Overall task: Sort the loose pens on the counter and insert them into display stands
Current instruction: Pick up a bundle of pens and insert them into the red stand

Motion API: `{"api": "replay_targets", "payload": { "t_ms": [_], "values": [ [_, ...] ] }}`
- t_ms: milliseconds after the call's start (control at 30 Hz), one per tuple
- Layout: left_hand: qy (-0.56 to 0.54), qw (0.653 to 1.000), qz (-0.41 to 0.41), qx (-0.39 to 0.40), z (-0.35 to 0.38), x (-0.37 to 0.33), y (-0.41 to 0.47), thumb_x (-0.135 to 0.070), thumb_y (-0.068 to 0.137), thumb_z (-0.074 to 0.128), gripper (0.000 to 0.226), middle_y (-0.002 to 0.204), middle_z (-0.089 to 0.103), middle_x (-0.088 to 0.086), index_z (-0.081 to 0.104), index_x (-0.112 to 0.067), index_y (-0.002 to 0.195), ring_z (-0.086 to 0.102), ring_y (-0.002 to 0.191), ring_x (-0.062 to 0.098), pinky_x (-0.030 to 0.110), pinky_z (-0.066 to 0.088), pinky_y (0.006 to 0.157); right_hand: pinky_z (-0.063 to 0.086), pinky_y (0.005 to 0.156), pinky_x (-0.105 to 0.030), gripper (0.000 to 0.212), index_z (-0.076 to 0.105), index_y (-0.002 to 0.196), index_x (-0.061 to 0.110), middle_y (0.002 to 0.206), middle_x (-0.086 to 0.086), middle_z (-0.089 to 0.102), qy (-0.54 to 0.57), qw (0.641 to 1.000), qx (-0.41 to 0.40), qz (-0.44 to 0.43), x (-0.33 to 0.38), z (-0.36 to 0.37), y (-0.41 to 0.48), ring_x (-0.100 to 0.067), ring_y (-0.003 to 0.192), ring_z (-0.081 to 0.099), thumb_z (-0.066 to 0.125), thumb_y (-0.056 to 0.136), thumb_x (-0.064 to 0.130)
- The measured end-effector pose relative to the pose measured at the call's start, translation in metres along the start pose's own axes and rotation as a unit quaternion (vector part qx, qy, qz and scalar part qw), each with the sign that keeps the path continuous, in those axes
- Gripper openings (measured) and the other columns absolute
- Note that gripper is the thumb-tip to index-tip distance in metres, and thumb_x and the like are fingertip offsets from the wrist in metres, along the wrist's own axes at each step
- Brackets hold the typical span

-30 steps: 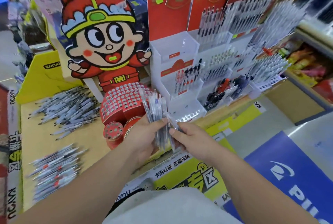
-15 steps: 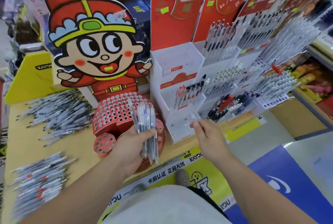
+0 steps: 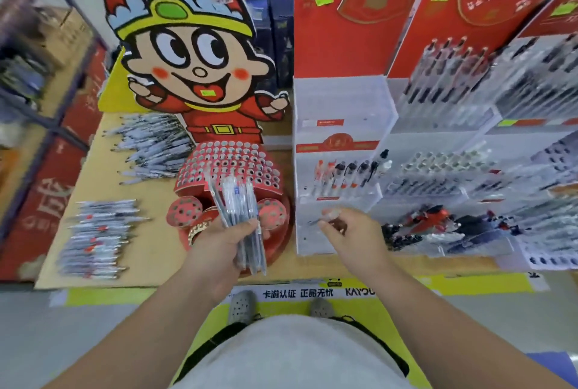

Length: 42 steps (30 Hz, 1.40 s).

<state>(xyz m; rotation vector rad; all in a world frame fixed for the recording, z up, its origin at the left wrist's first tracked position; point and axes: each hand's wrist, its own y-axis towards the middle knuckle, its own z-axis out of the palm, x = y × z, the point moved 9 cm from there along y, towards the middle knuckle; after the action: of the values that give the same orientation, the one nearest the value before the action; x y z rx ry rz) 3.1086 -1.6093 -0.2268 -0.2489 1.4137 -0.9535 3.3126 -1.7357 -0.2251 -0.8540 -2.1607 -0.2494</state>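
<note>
Fingers [image 3: 247, 227] of the left hand [image 3: 225, 245] grip a pen bundle [image 3: 237, 201]; right hand [image 3: 353, 232] pinches one pen [image 3: 331, 213] (motion-blurred).

Two piles of loose pens are recorded on the counter [image 3: 93, 179]: far pile [image 3: 153, 144] and near pile [image 3: 93, 238]. One bundle [image 3: 237, 201] is held in the left hand [image 3: 225, 245], and one single pen [image 3: 331, 213], blurred, in the right hand [image 3: 353, 232]. One red perforated stand [image 3: 231, 163] is noted.

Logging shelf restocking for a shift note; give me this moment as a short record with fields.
Left hand: grips pen bundle in front of red holed stand
Right hand: pinches a blurred clear pen at white stand's bottom tier
Counter: far pen pile and near pen pile, left of red holed stand
Middle tier of white stand: short row of pens
</note>
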Motion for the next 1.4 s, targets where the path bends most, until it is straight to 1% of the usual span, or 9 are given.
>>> {"api": "replay_targets", "payload": {
  "t_ms": [167,267,400,633,867,1000,1167,1267,1400],
  "values": [
    [-0.016,0.999,0.005,-0.036,-0.001,0.017,-0.018,-0.006,0.098,0.058,0.027,0.104,0.076,0.011,0.064,-0.012,0.123,0.070,0.090,0.024,0.041,0.052,0.072,0.041,0.065,-0.009,0.013,0.077,0.099,0.018,0.087,0.007,0.072,-0.010,0.997,0.067,-0.035,-0.010,0.016,0.013,-0.002,0.072,0.060,0.072,0.092,0.027],
    [-0.029,0.998,0.009,-0.062,-0.006,0.022,-0.026,-0.004,0.097,0.059,0.028,0.102,0.076,0.012,0.064,-0.012,0.123,0.068,0.092,0.026,0.043,0.052,0.079,0.047,0.067,-0.025,0.013,0.076,0.095,0.017,0.085,0.005,0.072,-0.018,0.995,0.087,-0.046,-0.006,0.022,0.018,-0.010,0.075,0.062,0.070,0.093,0.029],
    [-0.031,0.997,0.010,-0.065,-0.003,0.023,-0.030,-0.006,0.097,0.060,0.029,0.103,0.075,0.011,0.064,-0.014,0.124,0.065,0.097,0.027,0.045,0.050,0.086,0.050,0.073,-0.033,0.014,0.074,0.095,0.015,0.087,-0.001,0.071,-0.073,0.988,0.123,-0.062,-0.002,0.034,0.023,-0.019,0.081,0.063,0.067,0.095,0.027],
    [-0.009,0.999,0.011,-0.033,-0.004,0.016,-0.022,-0.007,0.096,0.061,0.027,0.105,0.074,0.013,0.065,-0.012,0.122,0.069,0.093,0.026,0.047,0.053,0.088,0.038,0.057,-0.031,0.027,0.069,0.086,0.015,0.078,-0.003,0.066,-0.181,0.970,0.162,-0.023,-0.012,0.067,0.031,-0.022,0.073,0.062,0.060,0.098,0.037],
    [0.007,1.000,-0.001,0.026,-0.001,0.002,-0.006,-0.006,0.097,0.061,0.022,0.090,0.073,0.008,0.066,-0.014,0.117,0.070,0.090,0.025,0.049,0.053,0.086,0.044,0.063,-0.033,0.031,0.072,0.086,0.011,0.082,-0.009,0.070,-0.194,0.970,0.147,0.007,-0.013,0.075,0.032,-0.026,0.076,0.064,0.057,0.099,0.034],
    [0.020,0.998,-0.018,0.065,0.000,0.002,-0.003,-0.005,0.097,0.060,0.022,0.098,0.074,0.013,0.066,-0.011,0.117,0.070,0.086,0.022,0.039,0.052,0.073,0.054,0.067,-0.040,0.026,0.072,0.084,0.013,0.081,-0.008,0.070,-0.179,0.976,0.125,0.030,-0.017,0.079,0.028,-0.027,0.073,0.065,0.058,0.098,0.030],
    [0.039,0.993,-0.035,0.102,0.001,0.001,0.003,-0.007,0.097,0.061,0.021,0.100,0.075,0.010,0.067,-0.011,0.117,0.071,0.083,0.019,0.033,0.046,0.065,0.055,0.070,-0.040,0.015,0.070,0.083,0.016,0.084,-0.003,0.069,-0.179,0.978,0.105,0.035,-0.011,0.079,0.021,-0.026,0.077,0.064,0.065,0.092,0.026],
    [0.035,0.991,-0.039,0.124,0.008,0.000,0.005,-0.005,0.098,0.060,0.019,0.097,0.074,0.009,0.068,-0.013,0.113,0.071,0.082,0.018,0.034,0.050,0.068,0.051,0.070,-0.033,0.014,0.070,0.091,0.015,0.089,-0.002,0.069,-0.175,0.979,0.096,0.036,-0.010,0.075,0.022,-0.025,0.082,0.065,0.069,0.090,0.029],
    [0.032,0.987,-0.038,0.156,0.015,-0.001,0.006,-0.004,0.098,0.058,0.023,0.099,0.075,0.010,0.067,-0.012,0.118,0.068,0.087,0.022,0.040,0.049,0.081,0.049,0.077,-0.026,0.042,0.070,0.120,0.016,0.096,0.004,0.068,-0.141,0.982,0.097,0.080,-0.014,0.058,0.012,-0.014,0.082,0.062,0.079,0.083,0.035]
  ]
}}
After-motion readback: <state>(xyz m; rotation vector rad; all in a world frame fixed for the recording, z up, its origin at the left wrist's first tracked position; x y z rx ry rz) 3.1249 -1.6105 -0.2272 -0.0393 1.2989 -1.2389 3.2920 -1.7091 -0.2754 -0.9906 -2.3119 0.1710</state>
